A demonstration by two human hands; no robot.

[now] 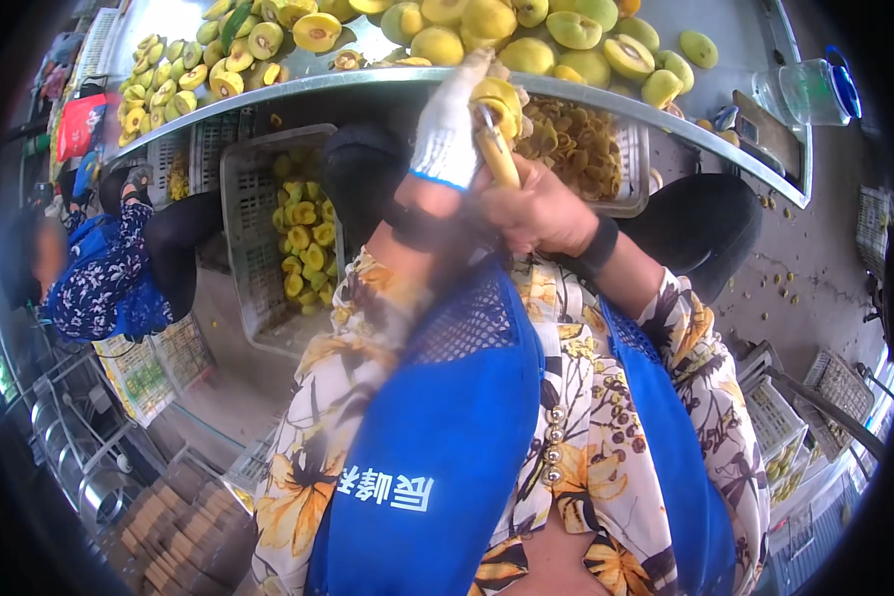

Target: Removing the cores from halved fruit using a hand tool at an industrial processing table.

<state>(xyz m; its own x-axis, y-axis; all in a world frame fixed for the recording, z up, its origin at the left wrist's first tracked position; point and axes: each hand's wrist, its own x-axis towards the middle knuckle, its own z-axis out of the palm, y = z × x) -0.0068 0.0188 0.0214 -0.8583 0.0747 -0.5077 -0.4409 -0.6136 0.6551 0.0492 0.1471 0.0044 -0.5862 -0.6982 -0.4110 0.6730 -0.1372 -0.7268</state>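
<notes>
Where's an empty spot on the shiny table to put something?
The metal table has bare room at right, between the big fruit pile and the clear jar, and at far left, behind the small cut fruit. It's crowded in the middle, by the gloved left hand, with fruit near the rim.

Working end of the slim tan-handled tool (501,159): too small to tell against the yellow halved fruit (505,100). White-gloved left hand (447,124): fingers partly hidden. Silvery metal worktop (733,84): cut off above. Floral left sleeve (377,298): blurred.
</notes>
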